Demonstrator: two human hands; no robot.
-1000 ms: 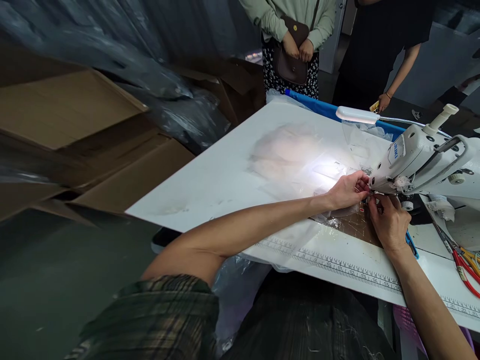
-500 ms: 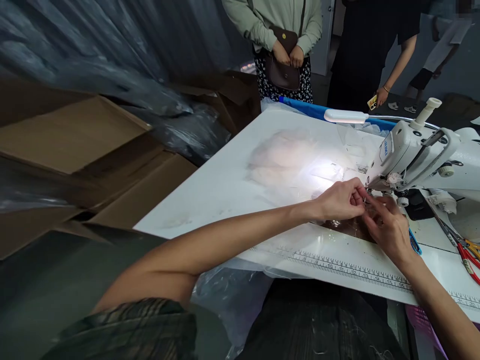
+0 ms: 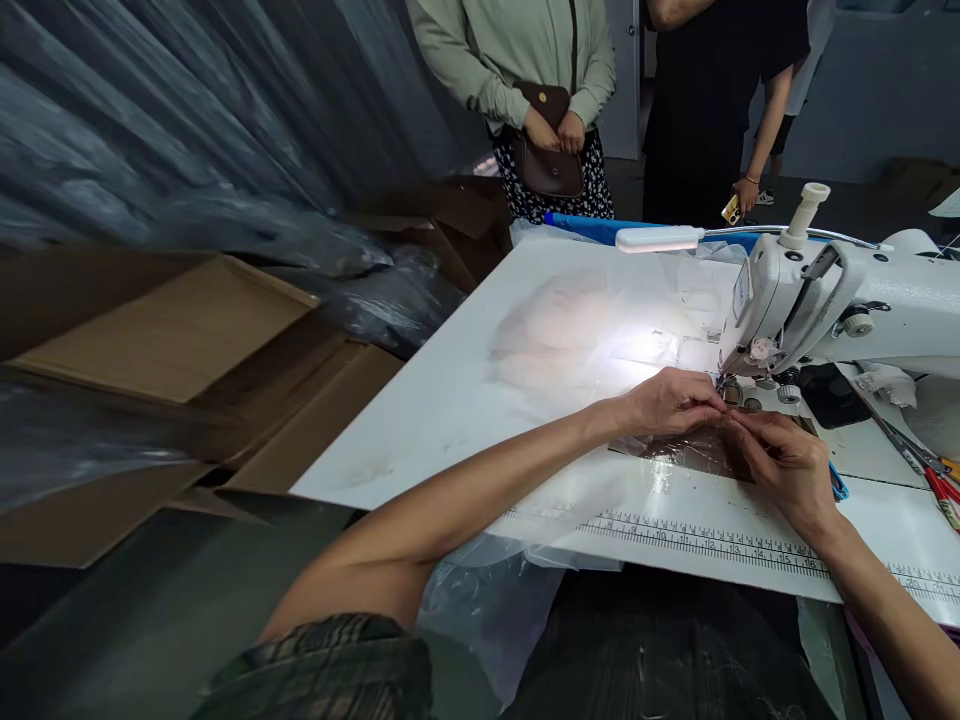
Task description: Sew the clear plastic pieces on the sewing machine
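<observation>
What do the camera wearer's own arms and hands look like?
The left sleeve is short and plaid, in dark green and tan; any right sleeve is out of view. The left hand and right hand look ungloved and unadorned.

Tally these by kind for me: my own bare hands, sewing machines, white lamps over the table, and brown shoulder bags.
Bare hands: 2, the left hand and the right hand
Sewing machine: 1
White lamp: 1
Brown shoulder bag: 1
Total: 5
</observation>
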